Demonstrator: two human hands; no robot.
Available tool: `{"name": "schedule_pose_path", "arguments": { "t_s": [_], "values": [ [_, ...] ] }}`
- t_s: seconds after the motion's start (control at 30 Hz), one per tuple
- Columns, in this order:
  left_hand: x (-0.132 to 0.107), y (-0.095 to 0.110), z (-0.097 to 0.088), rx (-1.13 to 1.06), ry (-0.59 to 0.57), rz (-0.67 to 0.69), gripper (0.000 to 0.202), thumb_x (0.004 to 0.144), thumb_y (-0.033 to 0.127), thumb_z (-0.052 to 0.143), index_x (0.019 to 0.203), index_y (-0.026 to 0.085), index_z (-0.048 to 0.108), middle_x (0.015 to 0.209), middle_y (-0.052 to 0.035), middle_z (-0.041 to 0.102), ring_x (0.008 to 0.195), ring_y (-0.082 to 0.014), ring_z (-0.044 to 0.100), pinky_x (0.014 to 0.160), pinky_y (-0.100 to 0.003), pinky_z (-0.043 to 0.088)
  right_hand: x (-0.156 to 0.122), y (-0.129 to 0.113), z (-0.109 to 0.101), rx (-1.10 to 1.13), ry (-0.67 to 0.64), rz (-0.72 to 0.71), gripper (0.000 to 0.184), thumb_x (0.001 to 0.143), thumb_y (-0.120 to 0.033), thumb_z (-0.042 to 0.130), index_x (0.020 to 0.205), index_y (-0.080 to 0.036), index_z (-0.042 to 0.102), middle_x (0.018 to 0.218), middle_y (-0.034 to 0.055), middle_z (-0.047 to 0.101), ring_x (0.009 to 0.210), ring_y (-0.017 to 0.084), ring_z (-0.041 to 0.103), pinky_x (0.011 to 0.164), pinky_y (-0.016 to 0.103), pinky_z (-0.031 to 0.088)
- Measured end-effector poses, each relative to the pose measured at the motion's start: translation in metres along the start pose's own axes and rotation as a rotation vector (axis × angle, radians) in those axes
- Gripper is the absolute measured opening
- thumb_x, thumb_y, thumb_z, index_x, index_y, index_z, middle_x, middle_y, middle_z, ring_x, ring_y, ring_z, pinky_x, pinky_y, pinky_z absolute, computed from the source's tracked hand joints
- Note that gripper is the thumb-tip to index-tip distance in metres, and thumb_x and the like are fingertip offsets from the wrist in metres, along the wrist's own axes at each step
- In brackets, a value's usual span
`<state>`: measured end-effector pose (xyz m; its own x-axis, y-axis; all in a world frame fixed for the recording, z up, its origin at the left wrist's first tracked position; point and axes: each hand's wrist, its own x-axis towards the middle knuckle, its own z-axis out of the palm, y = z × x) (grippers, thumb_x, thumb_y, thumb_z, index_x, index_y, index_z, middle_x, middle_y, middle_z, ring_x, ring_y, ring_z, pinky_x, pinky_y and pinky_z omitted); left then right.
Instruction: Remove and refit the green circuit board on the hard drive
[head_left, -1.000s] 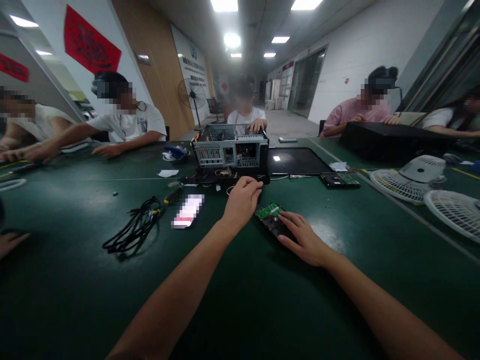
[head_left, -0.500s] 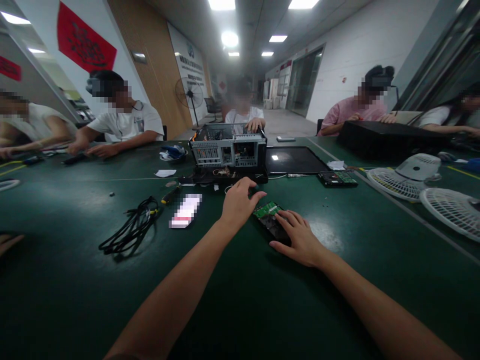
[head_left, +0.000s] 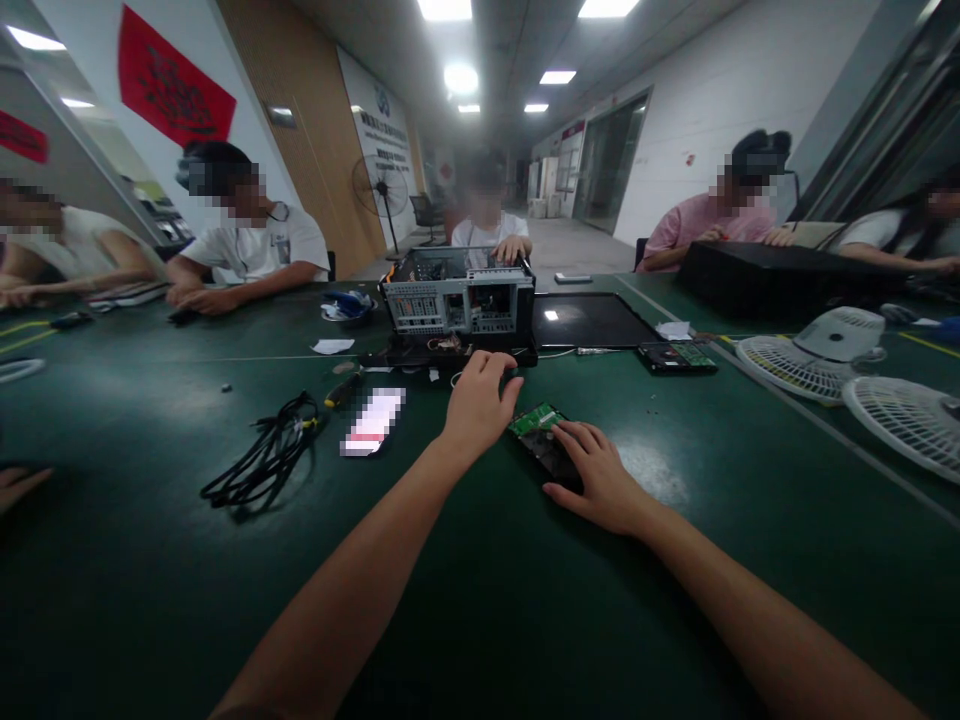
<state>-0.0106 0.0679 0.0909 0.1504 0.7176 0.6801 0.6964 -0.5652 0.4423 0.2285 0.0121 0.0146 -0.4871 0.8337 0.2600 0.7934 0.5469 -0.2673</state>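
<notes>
My right hand [head_left: 598, 478] lies flat on a hard drive [head_left: 537, 428] whose green circuit board faces up on the dark green table [head_left: 480, 600]. Its fingers are spread over the drive's near half. My left hand [head_left: 478, 400] reaches forward just left of the drive, fingers curled loosely toward the table in front of an open computer case [head_left: 457, 300]. I cannot make out anything in the left hand.
A black cable bundle [head_left: 266, 455] and a screwdriver [head_left: 341, 390] lie to the left. A black side panel [head_left: 589, 320], a second hard drive [head_left: 676, 357] and white fan grilles [head_left: 896, 410] sit to the right. Several people sit round the table.
My left hand has shifted slightly, its fingers curling in near the front of the computer case. My right hand stays on the hard drive.
</notes>
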Motion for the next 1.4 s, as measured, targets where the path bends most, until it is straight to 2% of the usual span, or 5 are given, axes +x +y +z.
{"name": "schedule_pose_path", "arguments": {
  "t_s": [0.33,0.6,1.0,1.2,1.4],
  "values": [
    [0.000,-0.003,0.002,0.009,0.015,-0.034,0.019,0.090,0.032,0.072,0.107,0.024,0.067,0.104,-0.0055,0.061,0.090,-0.0221,0.064,0.080,-0.036,0.056,0.000,0.001,0.001,-0.006,-0.002,-0.004,0.082,0.089,-0.059,0.061,0.158,-0.024,0.033,0.159,0.0144,0.038,0.145,0.040,0.030,0.116,0.062,0.033],
    [0.002,-0.001,-0.002,-0.031,-0.039,0.080,0.024,0.096,0.010,0.057,0.113,0.023,0.067,0.112,-0.0061,0.068,0.105,-0.0221,0.066,0.095,-0.039,0.055,0.000,0.002,0.002,-0.018,-0.018,-0.001,0.083,0.089,-0.057,0.060,0.160,-0.024,0.031,0.159,0.0150,0.037,0.145,0.041,0.029,0.114,0.063,0.034],
    [0.000,-0.003,0.004,-0.039,0.004,0.062,0.018,0.093,0.019,0.066,0.111,0.020,0.066,0.108,-0.0064,0.071,0.097,-0.0211,0.069,0.090,-0.037,0.057,0.000,0.000,-0.001,-0.050,-0.040,0.012,0.080,0.090,-0.055,0.059,0.158,-0.020,0.035,0.159,0.0151,0.035,0.146,0.039,0.026,0.116,0.059,0.032],
    [-0.003,0.000,0.007,-0.097,0.010,-0.053,0.025,0.087,0.032,0.078,0.102,0.021,0.061,0.098,-0.0037,0.072,0.087,-0.0210,0.070,0.083,-0.037,0.059,0.000,0.000,-0.001,-0.051,-0.049,0.013,0.081,0.090,-0.055,0.059,0.159,-0.022,0.034,0.161,0.0147,0.034,0.146,0.039,0.026,0.116,0.059,0.032],
    [-0.002,-0.003,0.009,-0.124,0.015,-0.047,0.019,0.088,0.024,0.074,0.100,0.021,0.060,0.098,-0.0035,0.068,0.089,-0.0194,0.067,0.082,-0.035,0.058,0.000,0.001,-0.001,-0.056,-0.042,0.007,0.079,0.090,-0.056,0.059,0.157,-0.020,0.037,0.160,0.0149,0.036,0.147,0.039,0.026,0.117,0.059,0.031]
  ]
}}
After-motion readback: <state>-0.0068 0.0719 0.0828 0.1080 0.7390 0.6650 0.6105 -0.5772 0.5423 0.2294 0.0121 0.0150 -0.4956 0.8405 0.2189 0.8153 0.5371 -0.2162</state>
